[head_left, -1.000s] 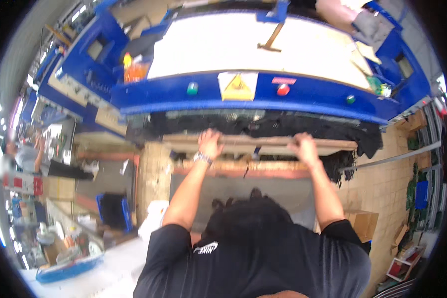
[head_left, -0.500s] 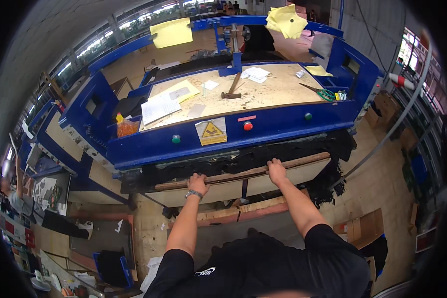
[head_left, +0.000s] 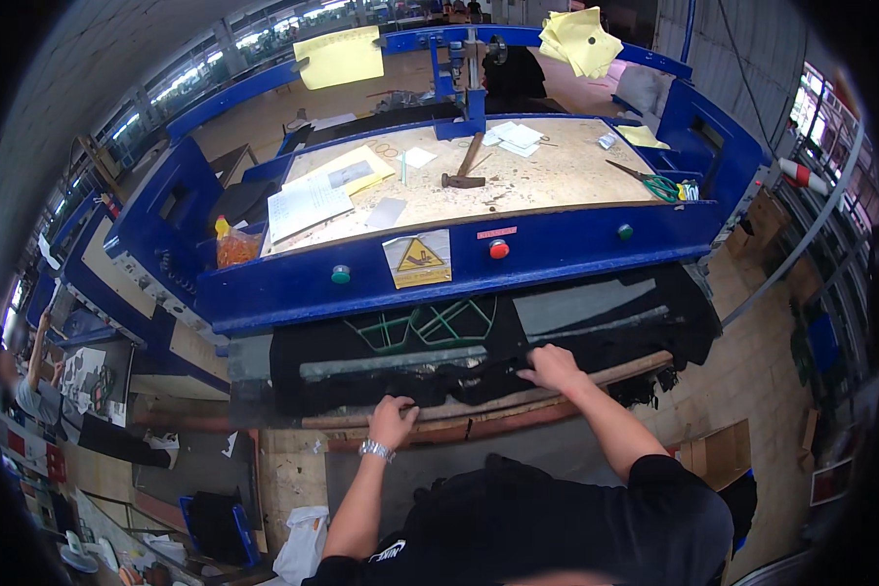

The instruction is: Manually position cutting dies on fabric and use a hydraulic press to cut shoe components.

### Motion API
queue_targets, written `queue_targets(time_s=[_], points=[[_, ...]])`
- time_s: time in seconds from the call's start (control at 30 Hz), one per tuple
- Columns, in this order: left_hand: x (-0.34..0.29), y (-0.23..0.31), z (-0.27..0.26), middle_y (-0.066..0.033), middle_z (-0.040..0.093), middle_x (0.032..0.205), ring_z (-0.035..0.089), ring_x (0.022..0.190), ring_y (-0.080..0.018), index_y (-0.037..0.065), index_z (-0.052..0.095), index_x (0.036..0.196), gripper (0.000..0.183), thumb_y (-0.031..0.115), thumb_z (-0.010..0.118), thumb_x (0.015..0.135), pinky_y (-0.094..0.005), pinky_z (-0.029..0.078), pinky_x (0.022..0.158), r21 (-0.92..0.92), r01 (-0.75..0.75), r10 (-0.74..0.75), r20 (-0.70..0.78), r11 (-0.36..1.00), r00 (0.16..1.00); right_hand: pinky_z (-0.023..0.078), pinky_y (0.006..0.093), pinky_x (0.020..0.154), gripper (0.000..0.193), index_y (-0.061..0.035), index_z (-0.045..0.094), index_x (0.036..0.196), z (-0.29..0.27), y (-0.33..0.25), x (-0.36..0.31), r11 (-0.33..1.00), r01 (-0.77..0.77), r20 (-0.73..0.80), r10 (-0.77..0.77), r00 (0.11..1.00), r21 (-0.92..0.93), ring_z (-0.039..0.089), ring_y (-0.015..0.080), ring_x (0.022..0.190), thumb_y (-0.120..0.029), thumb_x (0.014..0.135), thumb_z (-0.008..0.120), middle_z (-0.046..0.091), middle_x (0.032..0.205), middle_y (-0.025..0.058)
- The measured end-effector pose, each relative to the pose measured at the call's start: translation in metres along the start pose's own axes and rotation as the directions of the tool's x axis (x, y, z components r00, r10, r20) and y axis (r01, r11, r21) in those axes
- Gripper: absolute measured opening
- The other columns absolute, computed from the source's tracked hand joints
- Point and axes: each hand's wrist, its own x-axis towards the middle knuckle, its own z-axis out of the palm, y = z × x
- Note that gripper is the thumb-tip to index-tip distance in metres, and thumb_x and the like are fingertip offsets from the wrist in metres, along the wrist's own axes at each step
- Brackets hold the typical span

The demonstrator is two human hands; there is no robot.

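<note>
A sliding bed with a wooden front bar (head_left: 615, 372) sticks out from under a blue press (head_left: 566, 264). Black sheet material (head_left: 298, 354) covers much of it, its near edge ragged and bunched. Green-edged cutting dies (head_left: 456, 319) lie on the sheet close to the press beam. At the bed's front left, my left hand (head_left: 393, 424) is closed at the sheet's near edge, fingers curled. Farther right, my right hand (head_left: 555, 370) pinches the same edge between thumb and fingers. The fingertips of both hands are partly hidden against the black material.
On the press top lie a hammer (head_left: 465, 180), green-handled scissors (head_left: 659, 186) and papers (head_left: 308, 207). The front beam carries a red button (head_left: 499, 249) and green buttons (head_left: 341, 274). A cardboard box (head_left: 718, 455) stands at right. Another person (head_left: 44, 391) works at far left.
The bed has come out toward me, baring the black sheet and green-edged dies. Both hands have left the wooden bar and moved onto the sheet's near edge.
</note>
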Motion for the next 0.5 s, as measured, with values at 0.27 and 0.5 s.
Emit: queue_targets(time_s=[0.27,0.5], points=[[0.010,0.021,0.032,-0.0078,0.065,0.124,0.064,0.113,-0.0165,0.002,0.053,0.139,0.040,0.018,0.058,0.102,-0.0319,0.058,0.083,-0.890,0.298,-0.358,0.169,0.345,0.918,0.050,0.0514,0.094,0.085,-0.0039,0.051,0.139,0.075,-0.119,0.053,0.951,0.308,-0.295,-0.288,0.911,0.022,0.054,0.0412,0.122,-0.049,0.073,0.079,0.056,0.131,0.0227],[-0.037,0.035,0.039,-0.0086,0.062,0.131,0.061,0.117,-0.0181,0.004,0.047,0.144,0.044,0.020,0.055,0.104,-0.0348,0.057,0.088,-0.852,0.500,-0.376,0.417,0.154,0.827,0.050,0.0497,0.098,0.094,0.0020,0.044,0.144,0.052,-0.151,0.016,0.972,0.104,0.044,-0.116,0.992,0.212,0.053,0.0466,0.120,-0.044,0.069,0.079,0.060,0.126,0.0227]])
